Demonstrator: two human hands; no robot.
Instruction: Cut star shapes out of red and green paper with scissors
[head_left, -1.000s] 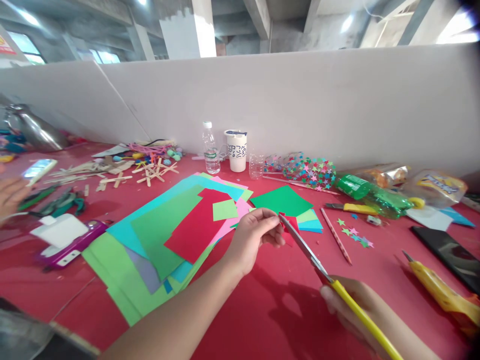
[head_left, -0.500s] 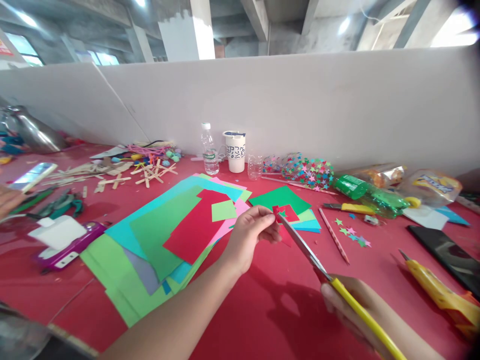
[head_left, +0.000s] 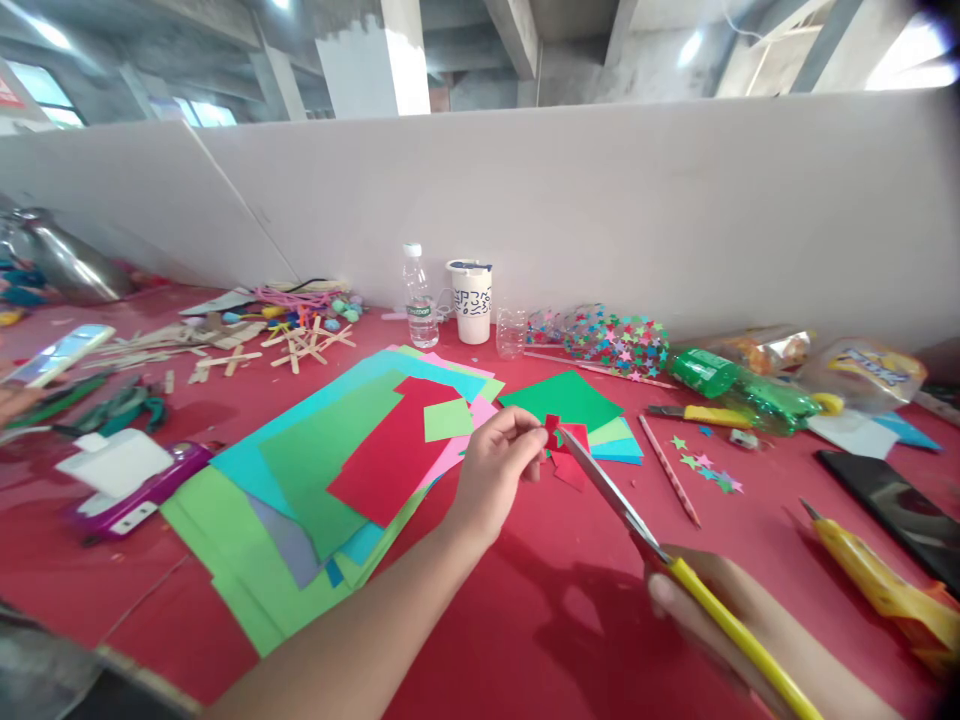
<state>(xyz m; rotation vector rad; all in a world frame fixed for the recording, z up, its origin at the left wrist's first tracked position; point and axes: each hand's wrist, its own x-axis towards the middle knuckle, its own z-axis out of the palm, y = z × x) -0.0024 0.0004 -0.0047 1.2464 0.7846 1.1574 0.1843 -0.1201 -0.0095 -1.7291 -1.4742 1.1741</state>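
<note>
Between the thumb and fingers of my left hand point(head_left: 499, 465) is a small piece of red paper point(head_left: 553, 428), pinched at its left edge. My right hand point(head_left: 697, 590) grips yellow-handled scissors point(head_left: 611, 490), whose blades point up and left with their tips at the red paper. The blades look nearly closed. Behind them lies a green paper sheet point(head_left: 562, 400), with red scraps point(head_left: 570, 472) on the table just below. Left of my left hand, a stack of coloured paper point(head_left: 322, 450) carries a large red sheet point(head_left: 397, 450) and a small light-green square point(head_left: 448, 421).
A pink pencil point(head_left: 669, 470), star cutouts point(head_left: 705, 467), a yellow utility knife point(head_left: 712, 415), a black phone point(head_left: 889, 505) and a yellow glue gun point(head_left: 885, 580) lie right. Behind stand a water bottle point(head_left: 420, 300) and white cup point(head_left: 472, 305). A purple power strip point(head_left: 142, 500) sits left.
The red paper at the scissor tips has turned and shifted slightly; the green patch beside it shows less. My left hand and the scissors have moved only a little.
</note>
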